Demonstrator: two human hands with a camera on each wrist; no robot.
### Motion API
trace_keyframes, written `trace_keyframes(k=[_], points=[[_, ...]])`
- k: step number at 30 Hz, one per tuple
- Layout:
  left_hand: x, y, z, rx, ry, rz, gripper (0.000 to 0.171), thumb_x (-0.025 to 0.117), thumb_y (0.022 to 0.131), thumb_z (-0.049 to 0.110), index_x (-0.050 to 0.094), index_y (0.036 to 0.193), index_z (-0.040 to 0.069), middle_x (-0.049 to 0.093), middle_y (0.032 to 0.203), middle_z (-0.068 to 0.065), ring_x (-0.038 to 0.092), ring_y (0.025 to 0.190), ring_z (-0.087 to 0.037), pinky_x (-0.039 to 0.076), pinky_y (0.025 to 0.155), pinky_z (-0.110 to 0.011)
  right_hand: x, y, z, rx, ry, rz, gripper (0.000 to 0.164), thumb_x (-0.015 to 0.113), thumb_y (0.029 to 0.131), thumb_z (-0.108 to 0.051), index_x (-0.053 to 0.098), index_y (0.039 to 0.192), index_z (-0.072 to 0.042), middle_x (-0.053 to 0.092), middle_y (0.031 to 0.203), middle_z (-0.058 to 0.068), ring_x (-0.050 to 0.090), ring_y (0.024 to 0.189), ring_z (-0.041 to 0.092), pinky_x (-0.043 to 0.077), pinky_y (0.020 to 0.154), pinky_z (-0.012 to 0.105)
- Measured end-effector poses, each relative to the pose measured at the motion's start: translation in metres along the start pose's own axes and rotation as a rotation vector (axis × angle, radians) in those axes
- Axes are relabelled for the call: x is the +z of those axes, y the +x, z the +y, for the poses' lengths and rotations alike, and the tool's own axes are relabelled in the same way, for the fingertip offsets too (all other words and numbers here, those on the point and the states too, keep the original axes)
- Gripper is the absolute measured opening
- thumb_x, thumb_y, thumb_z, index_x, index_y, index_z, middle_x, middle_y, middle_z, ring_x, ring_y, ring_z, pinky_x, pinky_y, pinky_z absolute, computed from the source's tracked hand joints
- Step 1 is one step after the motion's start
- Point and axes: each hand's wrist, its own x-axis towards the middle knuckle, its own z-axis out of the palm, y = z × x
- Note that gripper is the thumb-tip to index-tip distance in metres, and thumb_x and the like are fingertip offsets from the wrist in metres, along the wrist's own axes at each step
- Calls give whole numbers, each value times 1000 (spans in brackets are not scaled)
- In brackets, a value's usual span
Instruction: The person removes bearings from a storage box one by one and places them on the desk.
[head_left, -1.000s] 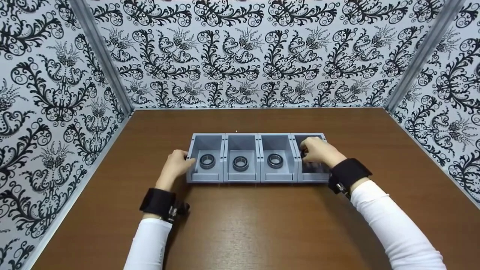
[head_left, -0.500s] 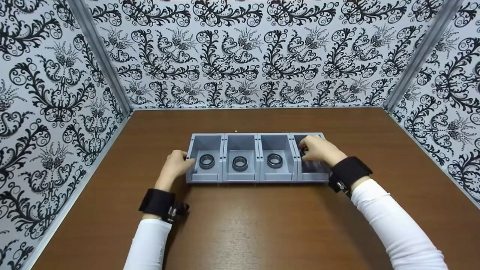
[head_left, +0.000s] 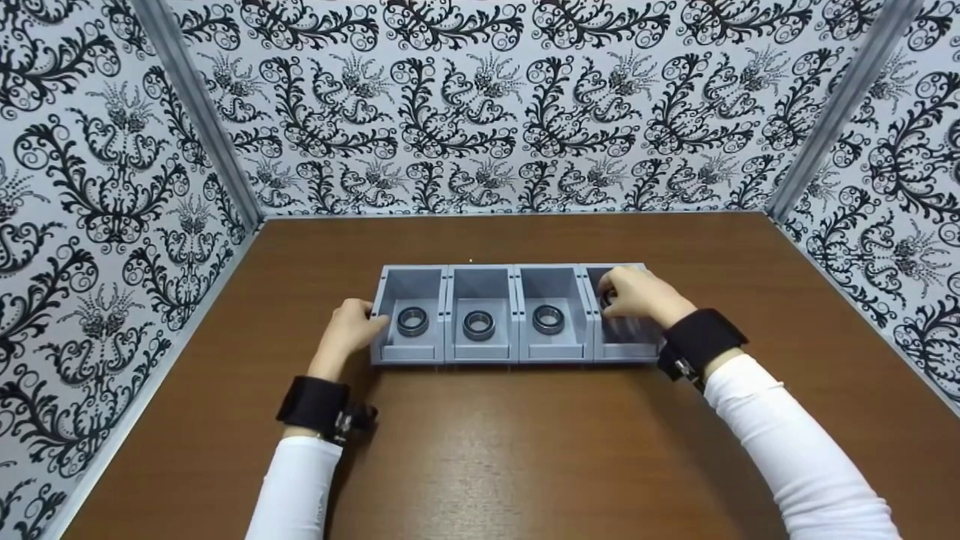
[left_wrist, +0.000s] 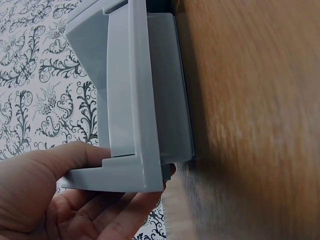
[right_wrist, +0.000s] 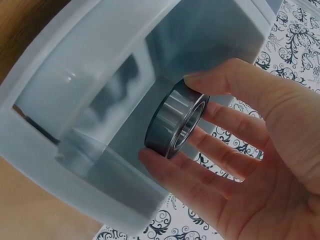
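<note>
Four-sided grey bins stand side by side in a row on the table. At the row's left end, my left hand point(head_left: 349, 330) grips the side wall of the leftmost bin point(left_wrist: 145, 100), thumb on the inner side and fingers outside. My right hand point(head_left: 643, 294) reaches into the rightmost bin point(right_wrist: 85, 45) and pinches a ball bearing point(right_wrist: 170, 115) between thumb and fingertips. This bearing is tilted, its shiny outer ring showing in the right wrist view. The other bins each hold one bearing lying flat: a left one point(head_left: 412, 333), a middle one point(head_left: 478, 337) and a right one point(head_left: 548, 331).
The brown wooden table point(head_left: 480, 435) spreads in front of the bins and to both sides. Patterned wall panels point(head_left: 480, 112) enclose it at the back, left and right, with grey metal posts point(head_left: 847, 105) at the corners.
My right hand has shifted very slightly inside the rightmost bin, and more of the pinched bearing shows between its fingers. The left hand keeps its hold on the bin wall.
</note>
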Motion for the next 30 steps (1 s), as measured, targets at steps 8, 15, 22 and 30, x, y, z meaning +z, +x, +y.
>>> trace_keyframes(k=[8, 15, 22, 30], points=[[-1, 0, 1, -7, 5, -7, 18, 56, 82, 19, 60, 72, 4, 45, 61, 1, 43, 60, -15, 34, 55, -24, -3, 1, -1, 14, -11, 1, 26, 70, 65, -16, 70, 90, -7, 68, 89, 12, 59, 85, 29, 44, 78, 48], [-1, -1, 1, -8, -2, -22, 19, 56, 84, 20, 63, 78, 3, 48, 64, 0, 43, 59, -14, 34, 56, -24, -7, 1, -3, 21, -13, -1, 27, 69, 65, -17, 70, 90, -6, 67, 88, 12, 58, 80, 27, 45, 72, 43], [-1, -2, 1, -8, -11, -32, 20, 56, 85, 20, 60, 75, 3, 42, 56, 3, 40, 53, -12, 34, 54, -24, -8, 1, -3, 54, -8, -10, 29, 71, 65, -20, 70, 92, -9, 66, 91, 12, 58, 83, 27, 46, 71, 42], [-2, -2, 1, -3, -5, -30, 21, 56, 85, 19, 55, 69, 5, 40, 55, 4, 39, 53, -12, 33, 54, -24, -12, 1, -5, 78, 6, -29, 30, 72, 65, -21, 69, 92, -10, 65, 90, 12, 58, 82, 26, 46, 70, 41]])
